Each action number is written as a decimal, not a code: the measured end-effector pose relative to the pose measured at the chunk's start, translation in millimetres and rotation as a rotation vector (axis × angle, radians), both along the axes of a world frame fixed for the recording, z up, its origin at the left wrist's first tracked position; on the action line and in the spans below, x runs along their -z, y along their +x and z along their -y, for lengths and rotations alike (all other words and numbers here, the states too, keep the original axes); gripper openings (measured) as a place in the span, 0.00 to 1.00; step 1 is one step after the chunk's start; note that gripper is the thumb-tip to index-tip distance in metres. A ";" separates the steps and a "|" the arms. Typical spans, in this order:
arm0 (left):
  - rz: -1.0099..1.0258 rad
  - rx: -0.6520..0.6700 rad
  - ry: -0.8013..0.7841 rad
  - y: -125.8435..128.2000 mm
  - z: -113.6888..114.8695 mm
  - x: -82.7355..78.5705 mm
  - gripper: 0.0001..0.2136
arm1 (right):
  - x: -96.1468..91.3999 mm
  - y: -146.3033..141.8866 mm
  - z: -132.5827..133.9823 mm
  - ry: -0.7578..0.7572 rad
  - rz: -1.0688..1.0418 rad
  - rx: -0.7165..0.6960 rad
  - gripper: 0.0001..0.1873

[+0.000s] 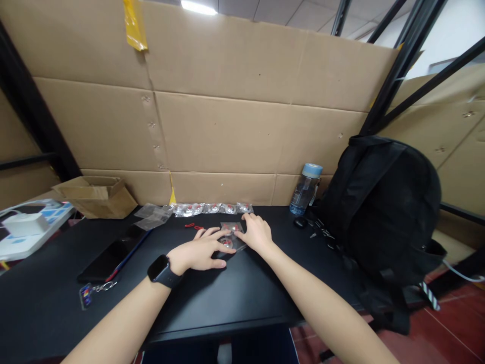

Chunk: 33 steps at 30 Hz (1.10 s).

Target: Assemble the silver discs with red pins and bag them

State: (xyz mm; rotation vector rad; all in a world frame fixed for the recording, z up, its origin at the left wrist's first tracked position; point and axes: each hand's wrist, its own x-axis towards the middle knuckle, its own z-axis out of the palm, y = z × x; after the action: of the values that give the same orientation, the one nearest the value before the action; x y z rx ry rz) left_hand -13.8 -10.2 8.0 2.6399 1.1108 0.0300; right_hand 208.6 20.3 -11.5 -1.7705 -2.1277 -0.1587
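Two small clear bags, each with a round silver-and-red piece inside, lie on the black table between my hands. My left hand (pixel 200 251), with a black watch on the wrist, lies palm down with its fingers spread; its fingertips rest on the nearer bag (pixel 227 243). At the right edge of the farther bag (pixel 232 227) is my right hand (pixel 258 232), its thumb and fingers apart and the thumb tip touching the plastic. Behind them, several similar bagged round pieces (pixel 213 208) form a row along the cardboard wall. A red cord loop (pixel 194 226) lies left of the bags.
Flat clear bags (pixel 153 216), an open cardboard box (pixel 100 197), a dark phone-like slab (pixel 113 255), a keychain (pixel 86 296) and a power strip (pixel 34 232) are on the left. A water bottle (pixel 305 189), keys (pixel 322 230) and a black backpack (pixel 390 202) stand or lie right.
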 end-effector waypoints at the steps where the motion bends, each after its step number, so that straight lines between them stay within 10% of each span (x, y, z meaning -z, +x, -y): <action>1: 0.004 -0.002 0.006 -0.3 -0.2 -0.3 0.23 | 0.9 -0.9 0.1 0.020 0.006 0.000 0.23; 12: 0.061 -0.021 0.004 -5.4 -10.1 6.0 0.22 | 5.2 -6.0 -2.8 0.107 0.045 0.017 0.18; 18: 0.291 0.071 0.048 -6.2 -16.5 9.8 0.14 | -5.0 20.7 -8.3 -0.077 -0.206 -0.399 0.26; 21: 0.496 0.049 0.082 -1.1 -22.8 15.5 0.18 | -10.8 43.2 -15.5 -0.197 -0.339 -0.648 0.10; 33: 0.441 -0.308 0.381 19.8 -25.5 23.9 0.08 | 10.2 29.2 -27.8 -0.073 -0.376 -0.563 0.04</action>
State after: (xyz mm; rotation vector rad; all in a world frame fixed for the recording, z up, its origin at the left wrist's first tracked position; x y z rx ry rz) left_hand 6.0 15.3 -15.9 2.5386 1.4369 0.9188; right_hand 237.9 48.1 -21.7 -1.0593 -2.2572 0.3715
